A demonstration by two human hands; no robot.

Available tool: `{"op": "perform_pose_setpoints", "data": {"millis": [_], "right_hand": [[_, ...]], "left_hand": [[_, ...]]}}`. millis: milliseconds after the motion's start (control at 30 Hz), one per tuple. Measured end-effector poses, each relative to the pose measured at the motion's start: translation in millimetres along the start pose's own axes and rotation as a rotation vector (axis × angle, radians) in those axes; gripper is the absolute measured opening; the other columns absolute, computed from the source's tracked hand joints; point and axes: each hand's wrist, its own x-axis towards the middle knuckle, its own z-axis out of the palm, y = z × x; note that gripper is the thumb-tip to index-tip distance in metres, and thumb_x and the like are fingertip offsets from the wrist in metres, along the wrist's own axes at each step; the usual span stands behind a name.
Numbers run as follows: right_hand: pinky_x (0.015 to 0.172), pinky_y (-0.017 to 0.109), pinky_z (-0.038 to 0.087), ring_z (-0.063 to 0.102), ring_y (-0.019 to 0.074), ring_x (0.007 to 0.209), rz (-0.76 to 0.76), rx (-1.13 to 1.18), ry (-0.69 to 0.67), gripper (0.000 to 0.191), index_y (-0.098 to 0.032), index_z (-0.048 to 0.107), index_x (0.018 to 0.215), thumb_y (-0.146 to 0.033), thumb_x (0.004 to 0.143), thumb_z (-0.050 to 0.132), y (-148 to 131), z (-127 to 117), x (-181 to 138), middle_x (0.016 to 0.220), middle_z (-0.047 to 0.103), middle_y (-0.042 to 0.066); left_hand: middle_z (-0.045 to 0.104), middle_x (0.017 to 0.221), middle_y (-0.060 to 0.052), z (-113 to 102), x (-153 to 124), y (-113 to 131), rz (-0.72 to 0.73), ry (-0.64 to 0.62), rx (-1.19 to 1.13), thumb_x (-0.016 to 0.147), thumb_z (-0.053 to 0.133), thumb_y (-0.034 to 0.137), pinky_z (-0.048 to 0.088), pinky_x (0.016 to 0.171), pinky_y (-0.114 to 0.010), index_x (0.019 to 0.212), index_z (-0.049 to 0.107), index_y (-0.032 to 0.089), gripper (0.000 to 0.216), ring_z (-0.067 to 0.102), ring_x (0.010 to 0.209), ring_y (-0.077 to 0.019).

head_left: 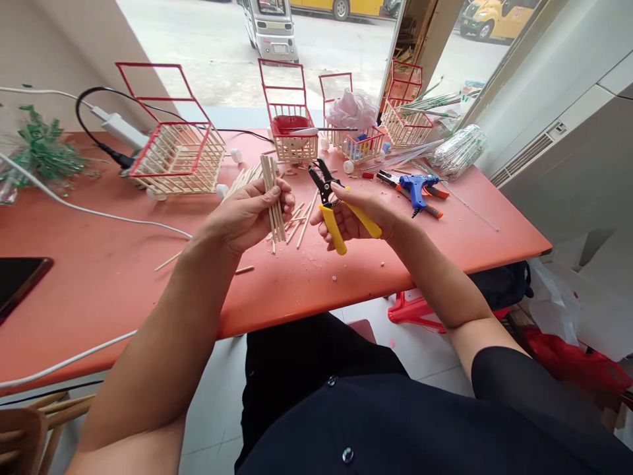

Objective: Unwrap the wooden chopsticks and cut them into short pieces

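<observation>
A small bundle of thin wooden sticks (271, 196) stands nearly upright in my left hand (252, 211), the fingers wrapped round it. To its right, my right hand (353, 214) holds a pair of wire strippers (332, 218) with yellow handles and black jaws. The jaws point up and away from me, with the handles spread apart. The strippers and the bundle do not touch. Beneath and behind my hands, loose wooden sticks (307, 219) lie scattered on the orange-pink table (297, 284), with small wood crumbs around them.
Several little stick-built carts with red trim, such as the left one (173, 155), line the far side. A blue glue gun (418, 191) lies right beside orange-handled pliers (430, 209). White cables (99, 210) cross the left side near a dark tablet-like device (20, 280).
</observation>
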Motion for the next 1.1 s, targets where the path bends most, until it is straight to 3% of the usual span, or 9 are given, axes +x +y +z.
{"op": "perform_pose_setpoints", "data": {"millis": [100,233,367,433,600,733,867,1100], "right_hand": [[0.074,0.036,0.066,0.071,0.0224,0.069,0.074,0.091,-0.063,0.074,-0.014,0.073,0.099,-0.074,0.113,0.032,2,0,4,0.082,0.077,0.013],[0.073,0.038,0.066,0.069,0.0225,0.066,0.084,0.141,-0.043,0.076,-0.013,0.074,0.100,-0.072,0.113,0.028,1,4,5,0.080,0.076,0.014],[0.072,0.040,0.066,0.068,0.0229,0.066,0.072,0.125,-0.102,0.079,-0.014,0.073,0.099,-0.076,0.112,0.026,0,8,1,0.080,0.075,0.013],[0.071,0.040,0.066,0.069,0.0236,0.067,0.077,0.101,-0.161,0.080,-0.014,0.072,0.099,-0.078,0.111,0.024,1,9,1,0.081,0.075,0.014],[0.072,0.038,0.066,0.071,0.0232,0.068,0.095,0.058,-0.266,0.082,-0.014,0.072,0.101,-0.077,0.112,0.022,5,6,5,0.078,0.075,0.013],[0.072,0.039,0.066,0.071,0.0235,0.068,0.075,0.048,-0.207,0.082,-0.013,0.073,0.102,-0.077,0.112,0.023,6,7,4,0.081,0.076,0.015],[0.074,0.038,0.067,0.070,0.0224,0.069,0.017,0.035,-0.141,0.080,-0.013,0.073,0.101,-0.076,0.112,0.025,2,10,-2,0.083,0.076,0.014],[0.079,0.036,0.066,0.072,0.0227,0.079,-0.192,-0.026,0.092,0.083,-0.014,0.074,0.100,-0.086,0.107,0.033,-8,-2,-9,0.082,0.074,0.011]], "left_hand": [[0.068,0.077,0.001,-1,1,2,-0.002,0.047,-0.030,0.098,0.082,0.016,0.058,0.073,-0.024,0.086,0.071,0.018,0.017,0.068,0.070,-0.0113],[0.074,0.082,0.000,-6,5,-1,-0.006,0.118,-0.027,0.102,0.075,0.016,0.060,0.075,-0.026,0.090,0.069,0.019,0.014,0.072,0.073,-0.0127],[0.085,0.106,-0.004,-6,9,-6,0.047,0.177,-0.033,0.104,0.067,0.014,0.061,0.072,-0.023,0.088,0.064,0.019,0.016,0.078,0.078,-0.0126],[0.085,0.110,-0.002,-4,10,-9,0.082,0.157,-0.055,0.103,0.068,0.014,0.063,0.072,-0.024,0.089,0.064,0.019,0.015,0.081,0.079,-0.0132],[0.080,0.088,-0.002,1,9,-13,-0.009,0.014,-0.066,0.102,0.074,0.017,0.066,0.068,-0.028,0.098,0.070,0.018,0.006,0.082,0.071,-0.0179],[0.081,0.086,-0.008,0,7,-17,-0.046,-0.069,-0.027,0.102,0.076,0.022,0.070,0.076,-0.035,0.094,0.071,0.014,0.012,0.083,0.075,-0.0215],[0.081,0.084,-0.007,-1,7,-18,-0.010,-0.050,0.001,0.100,0.081,0.025,0.070,0.087,-0.040,0.093,0.072,0.015,0.016,0.084,0.080,-0.0222],[0.086,0.097,-0.007,10,7,-25,0.204,-0.004,0.006,0.095,0.089,0.032,0.066,0.105,-0.043,0.093,0.073,0.020,0.021,0.085,0.109,-0.0258]]}}
